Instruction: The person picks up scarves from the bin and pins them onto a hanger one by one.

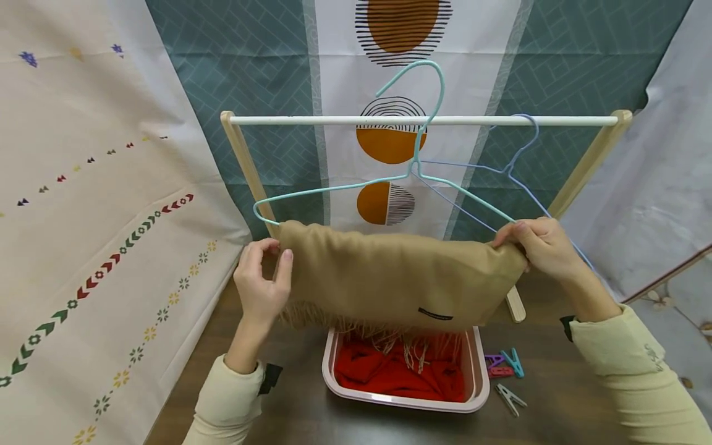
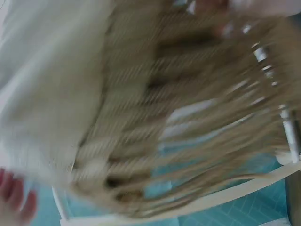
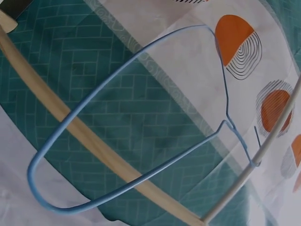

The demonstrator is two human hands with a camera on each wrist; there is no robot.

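Note:
A tan fringed scarf (image 1: 389,272) with a small dark label is draped over the lower part of a mint-green hanger (image 1: 339,187). The hanger's hook overlaps the rail in the head view. At the scarf's right upper corner, my right hand (image 1: 545,247) pinches the fabric beside the hanger's end. My left hand (image 1: 262,278) is at the scarf's left edge, thumb and fingers spread apart. Blurred fringe (image 2: 197,155) fills much of the left wrist view. Behind hangs a blue hanger (image 3: 155,176), bare on the rail.
A white rail (image 1: 334,120) on wooden legs (image 1: 589,161) stands ahead. Below the scarf sits a pink basket (image 1: 400,402) with red cloth (image 1: 384,374) inside. Several clothespins lie to its right, including a white clothespin (image 1: 509,398). Patterned fabric hangs on the sides.

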